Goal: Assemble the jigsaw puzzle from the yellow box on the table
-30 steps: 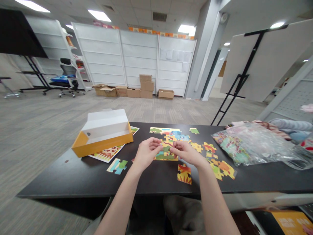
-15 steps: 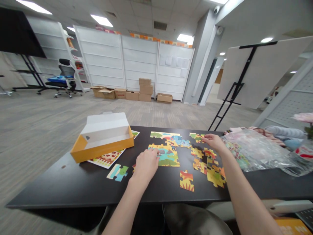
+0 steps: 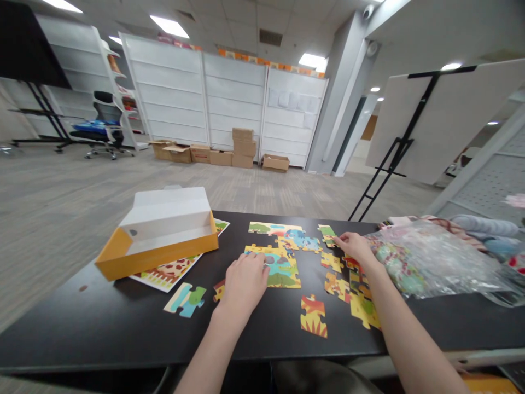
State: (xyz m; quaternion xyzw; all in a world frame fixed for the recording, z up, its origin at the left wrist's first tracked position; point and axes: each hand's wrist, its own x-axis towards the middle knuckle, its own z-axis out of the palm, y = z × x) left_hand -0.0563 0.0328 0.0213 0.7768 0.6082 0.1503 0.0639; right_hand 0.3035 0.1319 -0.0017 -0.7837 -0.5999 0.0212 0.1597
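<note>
Head camera gives me a view down onto a long black table (image 3: 102, 328), its length running across my view from left to right. On its right end sits a clear plastic bag (image 3: 435, 262) with printed pieces showing through it. On the left, a yellow box tray (image 3: 158, 235) lies with its long side angled across the table, and its corner overlaps a picture sheet (image 3: 166, 272) under it.

Between them, I see a jigsaw puzzle (image 3: 274, 257), partly built and lying flat in the middle of the table. Its longer run points straight away from me toward the far edge, with gaps between the near block and the far strip.

My left hand (image 3: 241, 284) comes in from the bottom, palm down, and sits over the near left corner of the puzzle, its fingers (image 3: 258, 262) curled onto the pieces. I cannot tell whether they pinch one. My right hand (image 3: 356, 246) reaches in from the lower right, stretched toward the far side, with its fingertips (image 3: 338, 239) at a green and yellow piece (image 3: 327, 235). They touch it, but I cannot tell whether they have hold of it.

Loose pieces lie around the puzzle: a blue and green piece (image 3: 185, 300) near the sheet, and a yellow and red piece (image 3: 314, 316) just below the puzzle.
</note>
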